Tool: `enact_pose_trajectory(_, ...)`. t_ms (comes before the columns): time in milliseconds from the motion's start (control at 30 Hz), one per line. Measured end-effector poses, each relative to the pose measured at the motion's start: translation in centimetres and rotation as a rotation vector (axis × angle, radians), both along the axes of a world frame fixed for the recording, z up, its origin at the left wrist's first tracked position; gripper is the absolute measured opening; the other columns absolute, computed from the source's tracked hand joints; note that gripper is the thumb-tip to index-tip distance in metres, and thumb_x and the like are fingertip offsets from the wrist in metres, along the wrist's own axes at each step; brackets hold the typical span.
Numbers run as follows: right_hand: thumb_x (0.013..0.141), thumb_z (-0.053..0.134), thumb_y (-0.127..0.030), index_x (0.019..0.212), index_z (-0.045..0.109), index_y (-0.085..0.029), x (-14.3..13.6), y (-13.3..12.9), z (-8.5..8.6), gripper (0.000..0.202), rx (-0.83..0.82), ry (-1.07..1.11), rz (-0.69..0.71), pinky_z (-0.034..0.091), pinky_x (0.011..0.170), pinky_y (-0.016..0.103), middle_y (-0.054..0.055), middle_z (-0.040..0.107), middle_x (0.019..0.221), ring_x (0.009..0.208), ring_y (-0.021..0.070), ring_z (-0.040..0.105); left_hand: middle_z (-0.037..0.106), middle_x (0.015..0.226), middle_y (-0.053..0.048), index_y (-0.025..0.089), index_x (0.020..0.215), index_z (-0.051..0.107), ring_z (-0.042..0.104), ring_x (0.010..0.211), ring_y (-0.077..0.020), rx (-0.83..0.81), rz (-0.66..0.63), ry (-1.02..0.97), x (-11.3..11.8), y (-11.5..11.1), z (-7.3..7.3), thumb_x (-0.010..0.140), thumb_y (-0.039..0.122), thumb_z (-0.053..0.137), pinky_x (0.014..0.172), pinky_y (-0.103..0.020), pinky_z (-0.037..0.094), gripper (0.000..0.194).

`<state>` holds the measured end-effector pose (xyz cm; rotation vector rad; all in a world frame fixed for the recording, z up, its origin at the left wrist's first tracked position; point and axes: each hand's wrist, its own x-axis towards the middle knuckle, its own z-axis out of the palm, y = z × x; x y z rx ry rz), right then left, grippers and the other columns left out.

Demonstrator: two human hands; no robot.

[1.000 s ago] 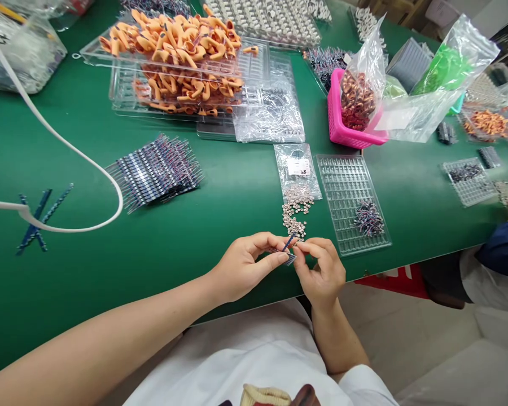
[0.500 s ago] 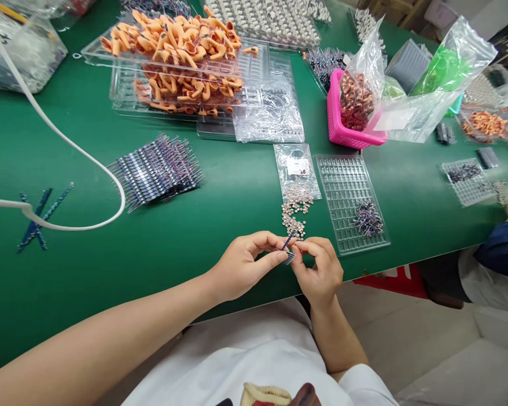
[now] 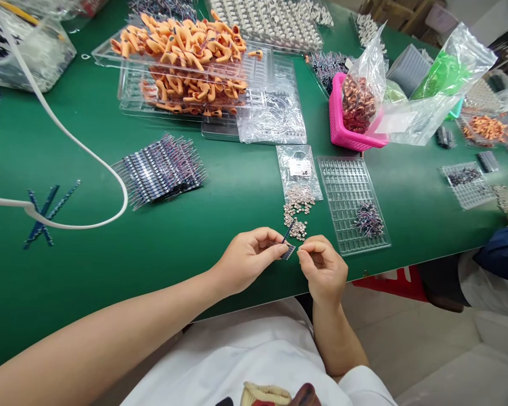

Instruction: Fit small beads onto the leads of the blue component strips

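Between its thumb and fingers my left hand (image 3: 254,259) holds a small circuit board strip (image 3: 287,253), dark with pale lines across it; a thin dark blue piece sticks up from the grip. Just right of it, my right hand (image 3: 325,268) is closed in a pinch, apart from the strip; what sits at the fingertips is too small to name. Beyond both hands, small round metallic parts (image 3: 297,228) lie scattered at the mouth of a clear labelled bag (image 3: 298,163). To the right, a clear compartment tray (image 3: 342,192) bears a heap of tiny wired parts (image 3: 368,220).
Left on the green table (image 3: 161,242) lie stacked wired board strips (image 3: 163,169), crossed blue strips (image 3: 46,217) and a white cable (image 3: 80,148). Orange shells (image 3: 195,51) fill trays behind. A pink basket (image 3: 351,132) stands back right. A co-worker's sleeve (image 3: 502,254) shows at right.
My right hand has drawn away slightly to the right from the circuit board strip, leaving a gap. My left hand still holds the strip. The whole view has shifted slightly.
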<state>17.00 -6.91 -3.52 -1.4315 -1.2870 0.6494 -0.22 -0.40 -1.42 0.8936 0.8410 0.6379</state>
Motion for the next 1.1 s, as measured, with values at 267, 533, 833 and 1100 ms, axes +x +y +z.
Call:
enact_pose_trajectory(267,0.088,0.068,-0.021,0.080,0.068,-0.020,0.05,0.06,-0.09,0.007,-0.013,-0.010,0.013,0.047,0.053,0.026,0.003,0.063,0.079,0.068,0.0149,0.058,0.071,0.081,-0.003,0.015,0.085,0.068,0.066,0.079,-0.0171,0.024,-0.008,0.030,0.03,-0.06,-0.10,0.079,0.036,0.079,0.078,-0.030,0.053,0.024)
enact_pose_trajectory(533,0.088,0.068,-0.020,0.081,0.069,-0.020,0.06,0.03,-0.07,0.007,-0.025,-0.007,0.024,0.047,0.052,0.026,0.003,0.063,0.080,0.066,0.0143,0.057,0.071,0.082,-0.003,0.016,0.085,0.068,0.066,0.079,-0.0161,0.026,-0.019,0.039,-0.06,-0.08,-0.20,0.082,0.032,0.076,0.079,-0.029,0.053,0.019)
enact_pose_trajectory(833,0.088,0.068,-0.022,0.082,0.069,-0.020,0.12,0.02,-0.11,0.007,-0.036,-0.015,0.032,0.046,0.051,0.026,0.003,0.062,0.080,0.066,0.0143,0.056,0.071,0.081,-0.003,0.016,0.084,0.068,0.067,0.078,-0.0168,0.044,-0.004,0.035,0.02,-0.08,-0.42,0.080,0.032,0.078,0.078,-0.030,0.054,0.019)
enact_pose_trajectory(1100,0.088,0.069,-0.021,0.081,0.070,-0.020,0.20,0.07,0.00,0.007,-0.063,0.053,0.053,0.044,0.052,0.026,0.003,0.062,0.080,0.066,0.0135,0.056,0.070,0.082,-0.003,0.016,0.084,0.068,0.065,0.078,-0.0162,0.083,-0.021,0.083,-0.07,-0.09,-0.25,0.081,0.032,0.074,0.077,-0.029,0.052,0.017)
